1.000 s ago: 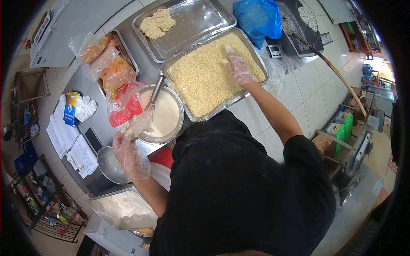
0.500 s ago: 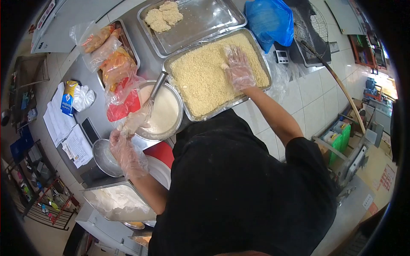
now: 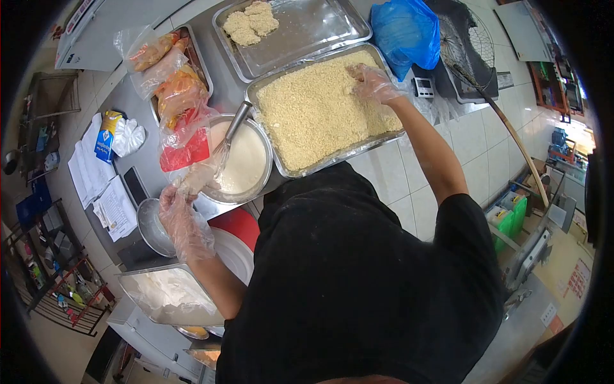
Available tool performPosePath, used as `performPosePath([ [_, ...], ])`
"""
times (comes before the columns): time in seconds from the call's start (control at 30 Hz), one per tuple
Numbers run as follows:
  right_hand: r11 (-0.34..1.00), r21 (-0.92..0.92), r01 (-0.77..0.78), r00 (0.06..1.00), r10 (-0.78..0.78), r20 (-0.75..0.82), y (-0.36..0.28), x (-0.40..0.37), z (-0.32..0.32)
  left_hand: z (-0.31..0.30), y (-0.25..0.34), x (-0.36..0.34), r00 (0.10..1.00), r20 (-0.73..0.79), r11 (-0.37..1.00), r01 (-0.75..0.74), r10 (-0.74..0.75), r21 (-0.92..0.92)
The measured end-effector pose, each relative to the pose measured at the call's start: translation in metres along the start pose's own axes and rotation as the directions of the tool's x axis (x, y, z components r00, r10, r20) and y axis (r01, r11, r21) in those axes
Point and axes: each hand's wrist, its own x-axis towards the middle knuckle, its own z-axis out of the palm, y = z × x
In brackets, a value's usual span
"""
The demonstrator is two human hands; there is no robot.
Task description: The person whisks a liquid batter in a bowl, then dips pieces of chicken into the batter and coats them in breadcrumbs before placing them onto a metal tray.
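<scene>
The left hand (image 3: pixel 183 224), in a thin clear glove, has its grip closed on a pale, wet-coated piece (image 3: pixel 194 179), pinched at the fingertips. The piece hangs just over the near-left rim of the batter bowl (image 3: pixel 246 163). A whisk (image 3: pixel 231 131) leans in that bowl, its handle pointing far and right.

The crumb tray (image 3: pixel 332 159) lies to the right of the held piece, just beside the bowl on its right, so the whole bowl sits between grip and tray. The tray's long axis runs left to right, rising slightly toward the far side.

The right hand (image 3: pixel 374 82), also gloved, is already in the tray's far right corner. Its fingers curl down into the crumbs; I cannot tell whether that grip has anything under them. It is the nearer hand to the crumbs, while the left is the one carrying the piece.

Beyond the crumb tray a second tray (image 3: pixel 307 35) holds breaded pieces (image 3: pixel 252 21) in its far left corner. A flour tray (image 3: pixel 169 296) lies on the bench near and left of the left hand.
</scene>
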Motion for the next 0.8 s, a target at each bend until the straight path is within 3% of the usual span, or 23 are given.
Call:
performPosePath([
  [0.1, 0.998, 0.044, 0.036, 0.998, -0.033, -0.061, -0.010, 0.002, -0.002, -0.001, 0.003, -0.004, 1.000, 0.014, 1.000, -0.017, 0.017, -0.006],
  [0.17, 0.985, -0.149, -0.083, 0.994, 0.093, 0.061, -0.053, -0.016, -0.027, 0.001, 0.006, -0.007, 1.000, 0.009, 1.000, -0.025, 0.025, -0.018],
  [0.2, 0.985, -0.151, -0.081, 0.994, 0.091, 0.061, -0.058, -0.025, -0.028, 0.002, 0.008, -0.009, 1.000, 0.007, 0.999, -0.025, 0.025, -0.021],
  [0.27, 0.994, -0.105, -0.012, 0.994, 0.000, -0.112, -0.067, -0.042, -0.029, 0.003, 0.011, -0.011, 1.000, -0.001, 1.000, -0.032, 0.032, 0.002],
  [0.3, 0.994, -0.107, -0.011, 0.994, -0.002, -0.112, -0.069, -0.050, -0.033, 0.003, 0.010, -0.011, 1.000, -0.002, 1.000, -0.032, 0.032, 0.000],
  [0.37, 0.976, -0.092, 0.195, 0.971, -0.206, -0.121, -0.075, -0.064, -0.047, 0.001, 0.008, -0.008, 1.000, -0.008, 0.999, -0.013, 0.014, 0.030],
  [0.63, 0.951, 0.000, 0.308, 0.930, -0.301, -0.213, -0.129, -0.110, -0.108, -0.002, 0.010, -0.004, 0.997, 0.070, 0.998, -0.043, 0.040, 0.042],
  [0.7, 0.929, -0.089, 0.359, 0.896, -0.369, -0.246, -0.131, -0.112, -0.116, -0.002, 0.009, -0.002, 0.995, 0.085, 0.998, -0.049, 0.046, 0.027],
  [0.73, 0.886, -0.074, 0.457, 0.804, -0.447, -0.391, -0.134, -0.109, -0.113, -0.003, 0.009, 0.001, 0.995, 0.091, 0.998, -0.053, 0.050, 0.039],
  [0.8, 0.866, -0.089, 0.492, 0.769, -0.480, -0.422, -0.133, -0.108, -0.114, -0.004, 0.008, 0.001, 0.994, 0.093, 0.997, -0.056, 0.051, 0.051],
])
